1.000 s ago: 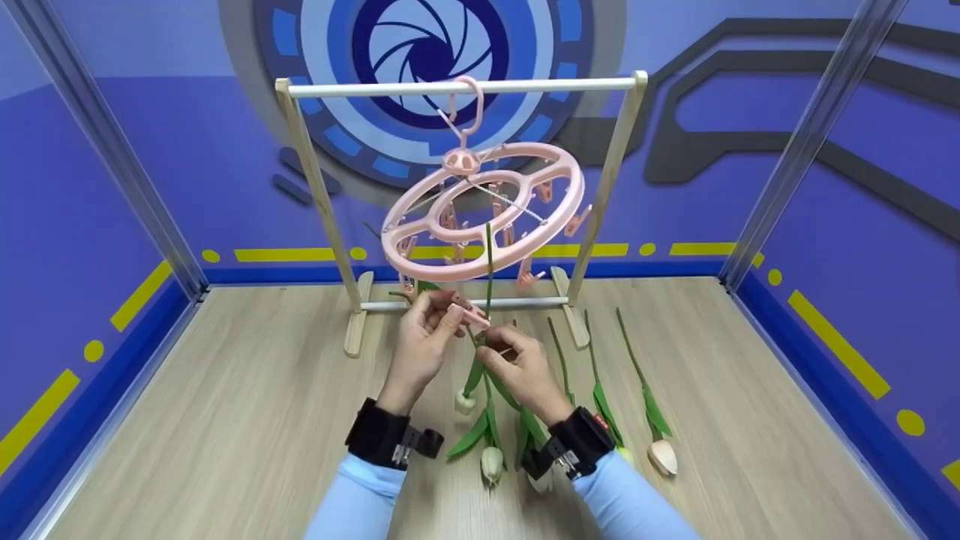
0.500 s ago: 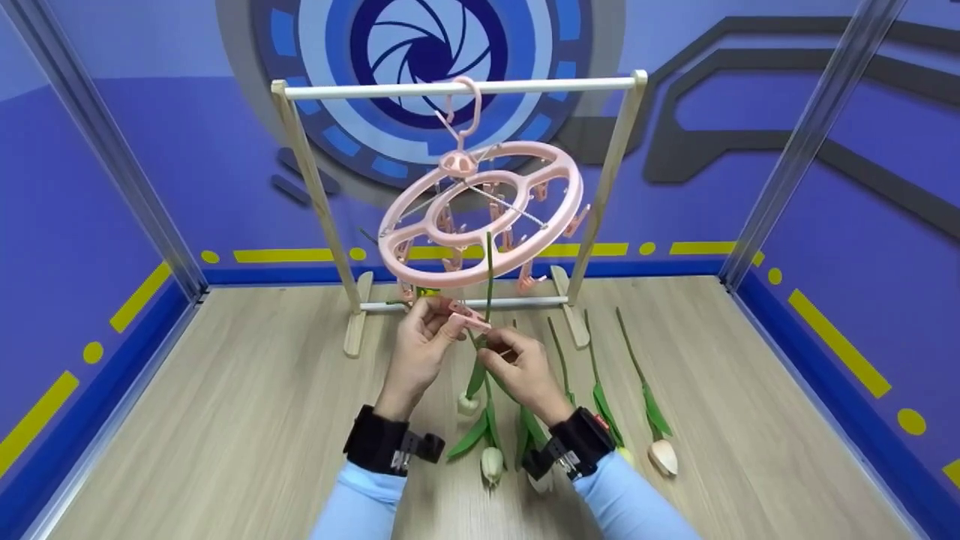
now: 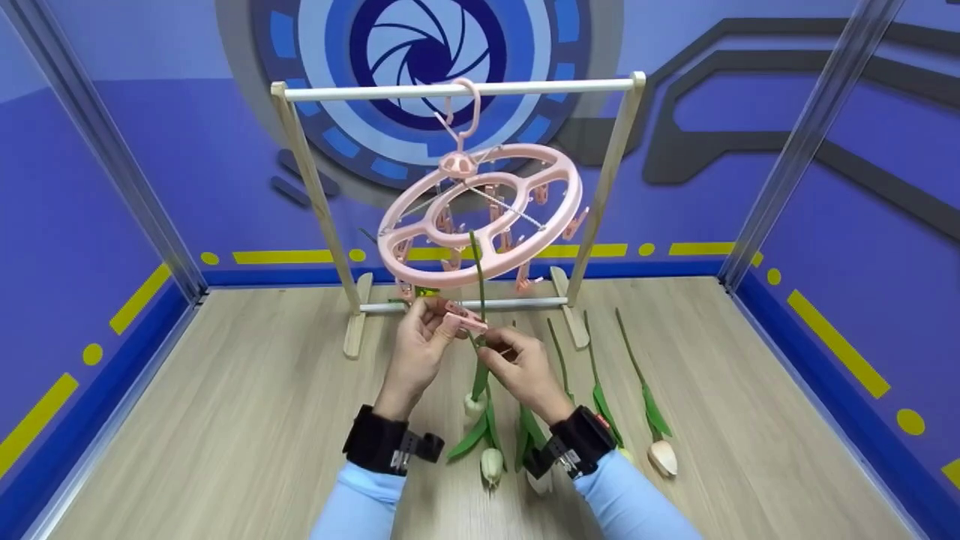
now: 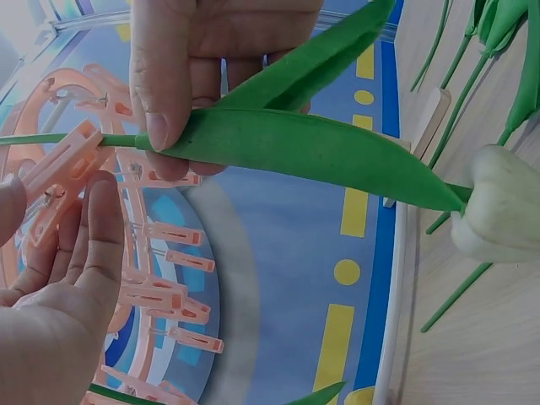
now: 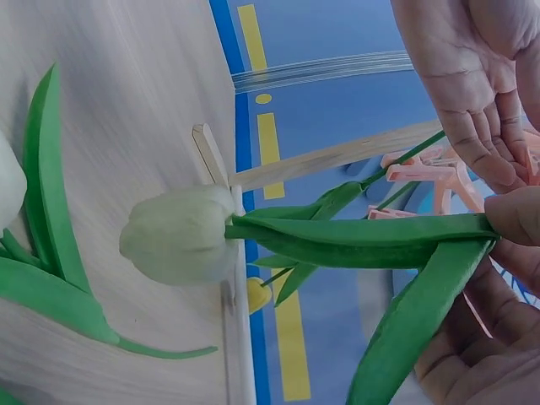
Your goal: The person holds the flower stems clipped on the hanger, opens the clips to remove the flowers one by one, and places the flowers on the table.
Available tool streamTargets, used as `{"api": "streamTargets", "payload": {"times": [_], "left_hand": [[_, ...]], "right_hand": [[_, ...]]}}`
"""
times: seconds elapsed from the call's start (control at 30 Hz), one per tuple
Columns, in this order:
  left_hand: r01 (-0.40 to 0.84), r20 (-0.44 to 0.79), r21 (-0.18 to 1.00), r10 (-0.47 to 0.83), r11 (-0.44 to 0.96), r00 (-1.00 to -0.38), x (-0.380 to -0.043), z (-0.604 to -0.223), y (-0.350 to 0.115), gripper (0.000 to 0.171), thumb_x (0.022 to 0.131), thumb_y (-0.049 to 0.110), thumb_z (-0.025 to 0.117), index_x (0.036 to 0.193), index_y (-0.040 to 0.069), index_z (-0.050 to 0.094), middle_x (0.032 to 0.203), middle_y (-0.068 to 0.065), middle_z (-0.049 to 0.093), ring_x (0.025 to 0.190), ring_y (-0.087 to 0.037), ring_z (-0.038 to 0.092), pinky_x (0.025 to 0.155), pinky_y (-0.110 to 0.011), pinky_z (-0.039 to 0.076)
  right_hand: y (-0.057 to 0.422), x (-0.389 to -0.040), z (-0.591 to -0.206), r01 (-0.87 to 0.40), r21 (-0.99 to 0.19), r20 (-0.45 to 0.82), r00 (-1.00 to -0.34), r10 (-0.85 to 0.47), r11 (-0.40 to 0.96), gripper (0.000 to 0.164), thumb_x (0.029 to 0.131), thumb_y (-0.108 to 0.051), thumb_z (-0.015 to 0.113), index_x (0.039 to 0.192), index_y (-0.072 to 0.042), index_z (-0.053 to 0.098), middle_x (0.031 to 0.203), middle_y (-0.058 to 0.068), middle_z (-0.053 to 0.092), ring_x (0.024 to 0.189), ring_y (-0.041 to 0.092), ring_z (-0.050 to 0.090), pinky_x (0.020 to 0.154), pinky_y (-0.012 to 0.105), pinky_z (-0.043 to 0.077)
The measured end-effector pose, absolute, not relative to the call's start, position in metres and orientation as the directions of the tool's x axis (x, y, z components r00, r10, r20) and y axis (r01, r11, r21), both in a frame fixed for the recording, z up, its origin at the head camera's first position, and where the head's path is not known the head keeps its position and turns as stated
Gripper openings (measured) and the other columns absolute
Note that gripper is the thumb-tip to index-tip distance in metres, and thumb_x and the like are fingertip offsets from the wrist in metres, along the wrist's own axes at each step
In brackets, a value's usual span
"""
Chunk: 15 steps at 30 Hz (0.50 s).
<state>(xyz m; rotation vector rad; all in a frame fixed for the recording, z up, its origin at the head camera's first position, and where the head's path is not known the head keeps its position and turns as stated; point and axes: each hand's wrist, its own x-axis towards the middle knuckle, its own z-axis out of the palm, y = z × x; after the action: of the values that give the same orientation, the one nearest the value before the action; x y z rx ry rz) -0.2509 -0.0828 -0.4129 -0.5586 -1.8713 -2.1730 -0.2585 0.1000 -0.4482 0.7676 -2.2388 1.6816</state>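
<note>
My left hand (image 3: 416, 349) pinches a pink clothespin (image 3: 466, 321) between thumb and fingers, below the front of a round pink clip hanger (image 3: 517, 264). Beside it, my right hand (image 3: 525, 369) pinches an artificial white tulip (image 4: 506, 207) where its leaves meet the stem. The tulip is upside down, its bloom low and its bare green stem (image 3: 478, 262) rising past the hanger's ring. In the left wrist view the stem crosses at the clothespin's tip. The white bloom and long green leaves also show in the right wrist view, left of the pinching fingers.
The hanger hooks over the white bar (image 3: 562, 87) of a wooden rack, with several pink clips dangling. Several tulips lie on the table, among them a peach one (image 3: 662, 457) at right and a pale one (image 3: 491, 466) in front. A yellow bloom (image 5: 259, 294) hangs behind the white tulip.
The tulip's stem top has swung left and its bloom slightly right. The clothespin has shifted a little toward me and left, while my right hand has stayed nearly still.
</note>
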Motion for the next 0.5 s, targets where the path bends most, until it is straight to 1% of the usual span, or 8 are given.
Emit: {"api": "streamTargets", "payload": {"times": [0.13, 0.3, 0.5], "left_hand": [[0.406, 0.418, 0.903, 0.067, -0.140, -0.906, -0.2507, -0.4127, -0.0830, 0.028, 0.105, 0.000, 0.056, 0.127, -0.016, 0.050, 0.115, -0.025, 0.063, 0.096, -0.012, 0.067, 0.084, -0.028, 0.057], [0.427, 0.436, 0.897, 0.063, -0.117, -0.898, -0.2498, -0.4128, -0.0835, 0.024, 0.104, 0.000, 0.057, 0.121, -0.016, 0.053, 0.112, -0.027, 0.066, 0.093, -0.013, 0.066, 0.083, -0.032, 0.058], [0.428, 0.434, 0.899, 0.053, -0.096, -0.900, -0.2512, -0.4126, -0.0832, 0.020, 0.104, 0.001, 0.058, 0.118, -0.014, 0.055, 0.110, -0.025, 0.066, 0.092, -0.013, 0.066, 0.082, -0.028, 0.056]], "right_hand": [[0.0999, -0.2582, -0.4480, -0.551, -0.810, 0.496, -0.826, -0.267, 0.202, 0.011, 0.096, -0.002, 0.068, 0.104, 0.003, 0.074, 0.095, 0.015, 0.072, 0.081, 0.018, 0.065, 0.071, 0.026, 0.054], [0.1006, -0.2585, -0.4486, -0.564, -0.802, 0.510, -0.817, -0.269, 0.194, 0.011, 0.095, -0.001, 0.068, 0.104, 0.003, 0.074, 0.093, 0.015, 0.072, 0.079, 0.017, 0.064, 0.070, 0.026, 0.053], [0.1006, -0.2592, -0.4480, -0.554, -0.809, 0.497, -0.823, -0.274, 0.195, 0.011, 0.096, -0.001, 0.068, 0.104, 0.004, 0.074, 0.093, 0.015, 0.071, 0.078, 0.018, 0.063, 0.070, 0.021, 0.051]]}}
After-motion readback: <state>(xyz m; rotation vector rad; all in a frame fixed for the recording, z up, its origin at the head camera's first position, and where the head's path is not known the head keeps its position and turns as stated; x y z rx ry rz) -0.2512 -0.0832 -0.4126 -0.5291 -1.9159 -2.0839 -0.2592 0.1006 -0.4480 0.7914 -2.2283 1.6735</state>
